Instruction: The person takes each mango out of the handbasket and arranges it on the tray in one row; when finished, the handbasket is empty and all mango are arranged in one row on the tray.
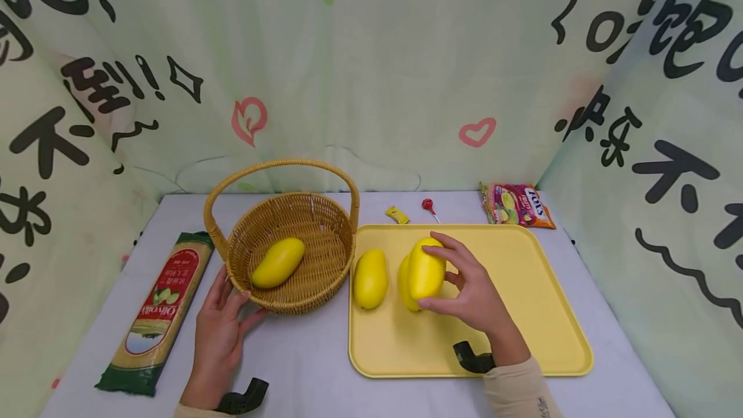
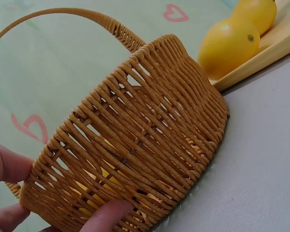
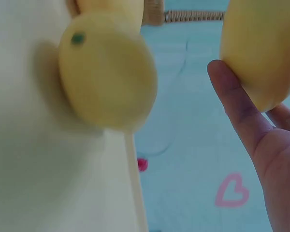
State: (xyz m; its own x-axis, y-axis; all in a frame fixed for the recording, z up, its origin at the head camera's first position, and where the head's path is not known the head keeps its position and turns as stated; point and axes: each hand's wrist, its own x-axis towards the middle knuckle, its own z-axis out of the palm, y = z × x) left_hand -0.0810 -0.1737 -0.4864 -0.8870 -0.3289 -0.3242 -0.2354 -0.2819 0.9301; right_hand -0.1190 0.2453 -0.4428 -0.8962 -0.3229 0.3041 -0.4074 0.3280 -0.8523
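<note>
In my right hand (image 1: 473,286) a yellow mango (image 1: 427,268) is held between thumb and fingers, lifted above the tray. Partly behind it, another mango (image 1: 404,282) lies on the yellow tray (image 1: 522,340). Further left on the tray rests one more mango (image 1: 370,278). My left hand (image 1: 217,334) grips the near left side of a brown wicker basket (image 1: 316,231), its thumb against the woven wall (image 2: 135,125). Inside the basket lies a single mango (image 1: 278,263). The right wrist view shows the held mango (image 3: 261,53) well apart from a mango (image 3: 106,72) on the tray.
Left of the basket lies a long green-and-red package (image 1: 162,315). Behind the tray are a small yellow wrapped candy (image 1: 397,215), a red lollipop (image 1: 428,205) and a colourful candy bag (image 1: 516,206). Printed curtains (image 1: 395,82) enclose the back and sides of the white table.
</note>
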